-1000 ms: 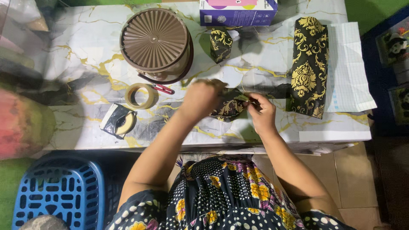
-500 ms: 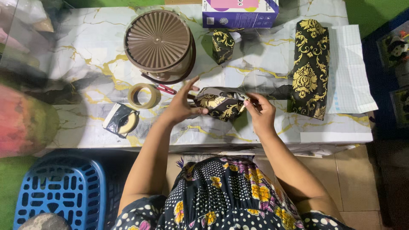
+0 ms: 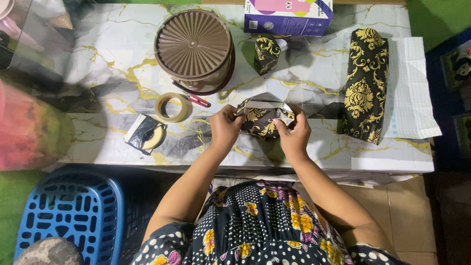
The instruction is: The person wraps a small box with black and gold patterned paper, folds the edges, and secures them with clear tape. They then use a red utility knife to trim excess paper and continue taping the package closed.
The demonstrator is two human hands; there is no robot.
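A small parcel (image 3: 262,120) wrapped in black paper with gold flowers sits on the marble-patterned table (image 3: 113,59), near its front edge. My left hand (image 3: 225,126) pinches the parcel's left end, fingers folded over the paper. My right hand (image 3: 294,135) grips its right end from below. A grey flap of the paper's underside shows along the parcel's top. Both hands touch only this parcel.
A round brown lidded container (image 3: 195,49) stands behind, with red-handled scissors (image 3: 196,99) and a tape roll (image 3: 171,107) beside it. A second tape roll lies on a dark wrapper (image 3: 146,135). A small wrapped parcel (image 3: 266,53), a large wrapped parcel (image 3: 364,83), a box (image 3: 288,14), white paper (image 3: 409,88) and a blue basket (image 3: 68,211) are around.
My left hand drew back from over the parcel to its left end. The parcel turned and now lies flat between both hands, which grip its two ends.
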